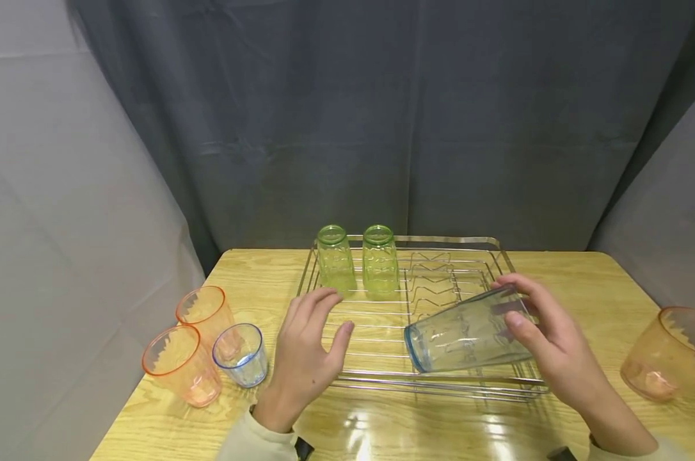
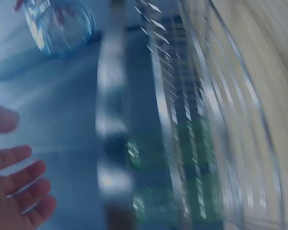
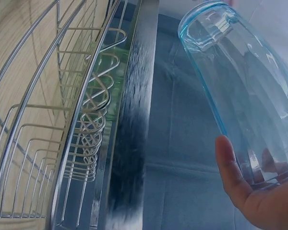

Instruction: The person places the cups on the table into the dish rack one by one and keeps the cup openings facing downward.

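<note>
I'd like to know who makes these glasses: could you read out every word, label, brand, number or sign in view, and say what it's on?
None: no readable text shows in any view.
Large blue glass in the right hand: faint surface marks, too unclear to call lettering.
Green glasses, orange glasses, small blue-rimmed glass, wire rack: no lettering visible.
The left wrist view is blurred.

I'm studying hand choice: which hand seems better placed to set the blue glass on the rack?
Probably the right hand: it holds the blue glass above the wire rack; the left hand holds nothing.
</note>
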The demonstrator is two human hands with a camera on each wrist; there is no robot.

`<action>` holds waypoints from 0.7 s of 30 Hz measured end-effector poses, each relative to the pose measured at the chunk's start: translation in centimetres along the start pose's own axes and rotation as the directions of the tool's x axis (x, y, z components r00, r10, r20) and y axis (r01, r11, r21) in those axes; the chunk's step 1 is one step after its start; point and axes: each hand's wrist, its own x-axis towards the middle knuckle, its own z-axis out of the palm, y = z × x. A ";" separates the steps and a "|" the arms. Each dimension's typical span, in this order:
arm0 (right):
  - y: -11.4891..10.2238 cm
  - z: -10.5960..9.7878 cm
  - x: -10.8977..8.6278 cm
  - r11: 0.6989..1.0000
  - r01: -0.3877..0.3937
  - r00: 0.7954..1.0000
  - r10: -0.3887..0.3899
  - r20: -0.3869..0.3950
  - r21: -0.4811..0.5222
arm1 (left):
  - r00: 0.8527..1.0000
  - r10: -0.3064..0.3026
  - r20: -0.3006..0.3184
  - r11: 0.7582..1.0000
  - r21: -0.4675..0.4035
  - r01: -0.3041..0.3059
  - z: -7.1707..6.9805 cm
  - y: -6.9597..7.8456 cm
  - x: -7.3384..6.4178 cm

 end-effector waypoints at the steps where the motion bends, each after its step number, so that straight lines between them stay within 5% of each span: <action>1: 0.1 0.2 0.0 0.999 0.015 1.000 -0.015 -0.010 0.031 | 0.999 0.050 0.010 0.998 -0.028 -0.050 -0.1 0.6 0.2; 8: 0.3 0.9 0.1 0.973 0.088 0.996 -0.086 -0.015 0.214 | 0.963 0.244 0.112 0.965 -0.122 -0.231 -0.1 3.5 0.1; 14: -0.8 1.2 0.1 0.990 0.027 0.998 -0.035 0.054 0.136 | 0.948 0.271 0.164 0.954 -0.173 -0.243 0.3 4.6 -0.5; 21: -1.4 1.9 0.1 0.982 0.013 0.999 -0.020 0.032 0.190 | 0.954 0.257 0.154 0.958 -0.172 -0.230 0.7 5.2 -0.6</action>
